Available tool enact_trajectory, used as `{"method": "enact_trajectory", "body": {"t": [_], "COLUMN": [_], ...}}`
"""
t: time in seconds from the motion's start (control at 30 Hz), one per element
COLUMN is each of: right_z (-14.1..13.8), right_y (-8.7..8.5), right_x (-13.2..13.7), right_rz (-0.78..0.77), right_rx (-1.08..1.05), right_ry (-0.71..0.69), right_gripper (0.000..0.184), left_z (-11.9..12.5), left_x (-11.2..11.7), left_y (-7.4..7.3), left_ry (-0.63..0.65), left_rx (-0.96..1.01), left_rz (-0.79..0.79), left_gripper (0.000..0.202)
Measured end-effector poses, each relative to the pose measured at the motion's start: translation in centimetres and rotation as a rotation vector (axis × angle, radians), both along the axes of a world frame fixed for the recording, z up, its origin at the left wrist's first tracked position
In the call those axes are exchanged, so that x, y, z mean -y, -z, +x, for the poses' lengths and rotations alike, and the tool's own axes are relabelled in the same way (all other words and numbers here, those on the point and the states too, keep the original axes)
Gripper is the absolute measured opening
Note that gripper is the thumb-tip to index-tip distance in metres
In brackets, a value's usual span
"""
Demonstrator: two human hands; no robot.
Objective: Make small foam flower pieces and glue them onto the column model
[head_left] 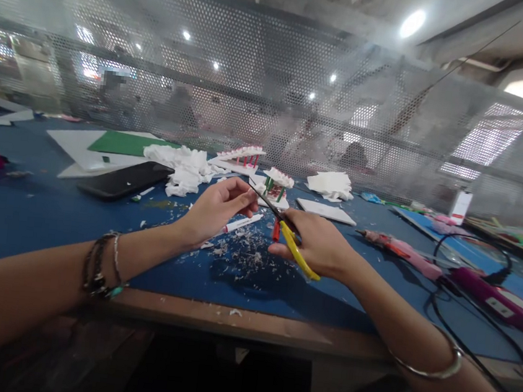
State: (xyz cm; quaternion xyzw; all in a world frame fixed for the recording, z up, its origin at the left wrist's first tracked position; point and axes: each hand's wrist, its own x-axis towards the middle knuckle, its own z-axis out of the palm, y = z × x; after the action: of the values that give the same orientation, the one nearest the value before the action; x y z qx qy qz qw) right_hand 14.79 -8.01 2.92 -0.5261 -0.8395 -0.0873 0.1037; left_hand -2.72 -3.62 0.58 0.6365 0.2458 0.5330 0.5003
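My right hand [319,242] grips a pair of scissors [296,249] with yellow handles, the dark blades pointing up and to the left. My left hand [223,207] is closed in a pinch by the blade tips. A small pale bit shows at its fingertips, too small to name. Below the hands lie a white marker [243,223] and a red piece [276,230], partly hidden by the scissors. White scraps [255,254] are scattered over the blue table. Just behind the hands stands a small white model [279,178] on green posts.
A second white model [242,153] with red posts stands farther back. Crumpled white paper [183,166] and a black phone-like slab [125,180] lie left. To the right are a pink hot-glue gun [402,253], a purple power strip [496,298] and black cables. A perforated metal screen [256,71] closes the back.
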Motion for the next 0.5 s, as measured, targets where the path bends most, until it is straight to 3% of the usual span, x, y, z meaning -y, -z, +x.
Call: {"method": "enact_trajectory", "body": {"t": [0.27, 0.5], "right_z": [-0.44, -0.41], "right_y": [-0.08, 0.1], "right_x": [0.21, 0.16], "right_rz": [0.059, 0.077], "right_rx": [0.084, 0.101], "right_ry": [0.075, 0.081], "right_gripper": [0.048, 0.042], "left_z": [-0.21, -0.02], "left_x": [-0.28, 0.01], "left_y": [0.35, 0.13], "left_ry": [-0.006, 0.034], "left_rx": [-0.049, 0.006], "left_rz": [0.087, -0.041], "left_gripper": [0.009, 0.011]}}
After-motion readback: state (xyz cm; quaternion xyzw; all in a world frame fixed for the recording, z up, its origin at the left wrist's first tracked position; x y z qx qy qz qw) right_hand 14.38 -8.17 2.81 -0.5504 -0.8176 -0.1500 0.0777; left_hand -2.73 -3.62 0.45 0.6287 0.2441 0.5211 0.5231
